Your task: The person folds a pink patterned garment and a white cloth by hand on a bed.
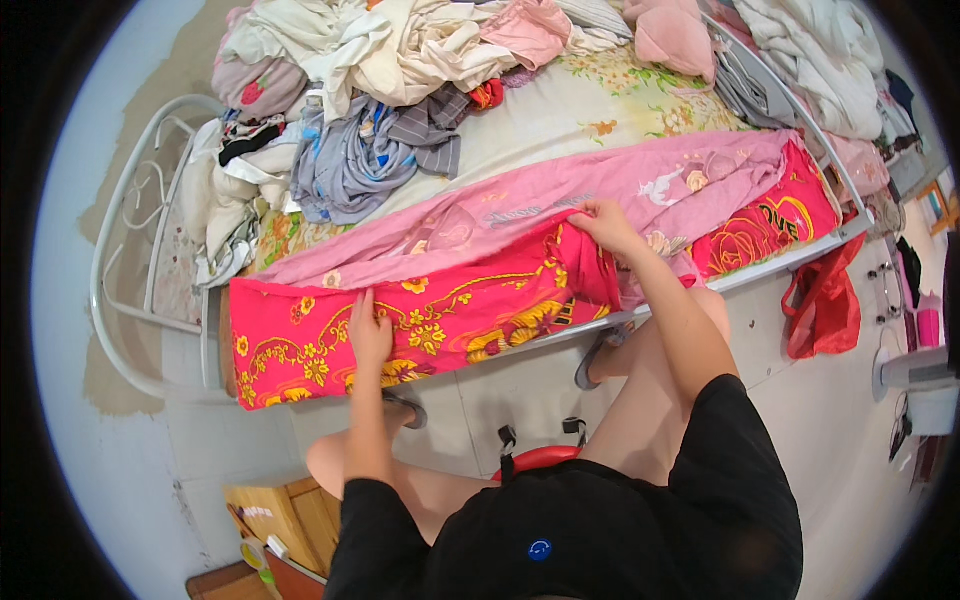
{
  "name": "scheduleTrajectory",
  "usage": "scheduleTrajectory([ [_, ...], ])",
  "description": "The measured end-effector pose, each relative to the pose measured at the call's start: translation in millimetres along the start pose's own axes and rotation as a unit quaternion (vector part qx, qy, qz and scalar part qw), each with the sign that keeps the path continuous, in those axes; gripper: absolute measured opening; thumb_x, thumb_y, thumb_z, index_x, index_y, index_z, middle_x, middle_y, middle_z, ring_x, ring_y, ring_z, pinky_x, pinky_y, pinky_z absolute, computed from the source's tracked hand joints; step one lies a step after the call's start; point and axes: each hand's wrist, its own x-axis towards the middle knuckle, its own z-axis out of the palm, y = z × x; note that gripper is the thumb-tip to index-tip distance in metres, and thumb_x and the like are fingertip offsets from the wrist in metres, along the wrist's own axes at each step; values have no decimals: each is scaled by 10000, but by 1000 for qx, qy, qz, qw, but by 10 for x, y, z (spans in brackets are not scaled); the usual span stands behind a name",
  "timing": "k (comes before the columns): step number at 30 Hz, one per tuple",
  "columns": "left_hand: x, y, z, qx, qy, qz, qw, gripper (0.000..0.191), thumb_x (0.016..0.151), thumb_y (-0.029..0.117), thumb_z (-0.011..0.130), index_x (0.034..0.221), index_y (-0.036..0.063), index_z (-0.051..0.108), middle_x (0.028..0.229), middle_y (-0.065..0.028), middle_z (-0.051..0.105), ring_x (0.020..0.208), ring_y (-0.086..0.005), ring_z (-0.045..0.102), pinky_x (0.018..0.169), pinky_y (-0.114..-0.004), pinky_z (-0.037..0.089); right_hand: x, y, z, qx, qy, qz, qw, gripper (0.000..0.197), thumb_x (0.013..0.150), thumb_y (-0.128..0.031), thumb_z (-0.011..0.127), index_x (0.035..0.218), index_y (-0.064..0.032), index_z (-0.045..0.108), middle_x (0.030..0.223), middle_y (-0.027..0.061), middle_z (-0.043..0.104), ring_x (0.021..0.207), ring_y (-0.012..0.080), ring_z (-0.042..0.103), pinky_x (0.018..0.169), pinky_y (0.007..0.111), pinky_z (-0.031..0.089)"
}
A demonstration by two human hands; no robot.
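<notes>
A long strip of red cloth (442,315) with yellow flowers lies along the near side of the bed and drapes over its edge. Behind it stretches pink cloth (457,232) printed with roses and lettering. My right hand (606,229) pinches the red cloth's upper edge between thumb and fingers, bunching it into folds. My left hand (371,334) rests against the red cloth farther left, fingertips at its upper edge; whether it grips cannot be told. At the right end, a red section with a large rose (739,240) shows beside the pink cloth.
Piled clothes (360,157) and a pink cushion (671,34) cover the back of the floral bed sheet (600,97). White metal rails (101,247) bound the bed. A red bag (825,307) hangs at the right. Below left stands a wooden cabinet (292,517).
</notes>
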Motion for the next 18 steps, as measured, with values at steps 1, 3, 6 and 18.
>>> scheduleTrajectory([
  [1,192,58,-8,-44,-24,41,998,630,743,135,547,1333,42,348,1362,-224,341,1264,-384,310,1036,-400,273,23,-26,-42,-1,-8,-5,1000,183,787,-113,606,920,13,616,788,107,650,716,217,634,657,320,501],
  [3,583,-93,-36,-12,186,90,978,633,748,160,563,1325,17,346,1315,-263,382,1217,-405,363,1014,-417,304,61,-168,-34,301,-20,77,950,211,808,-41,589,1009,23,579,816,56,632,730,150,621,678,267,511],
  [6,951,317,-106,-62,316,-4,947,604,761,167,565,1303,-4,363,1278,-277,413,1179,-408,404,1001,-431,318,110,70,-56,298,5,23,954,348,800,-22,589,1139,19,518,985,123,625,871,202,613,802,285,492],
  [18,-1303,3682,1034,-216,98,134,962,176,684,65,643,847,39,584,817,-107,559,835,-293,525,752,-386,411,-340,186,-1672,-257,207,-35,943,227,756,-178,503,813,-17,652,830,215,627,819,359,610,728,439,474],
])
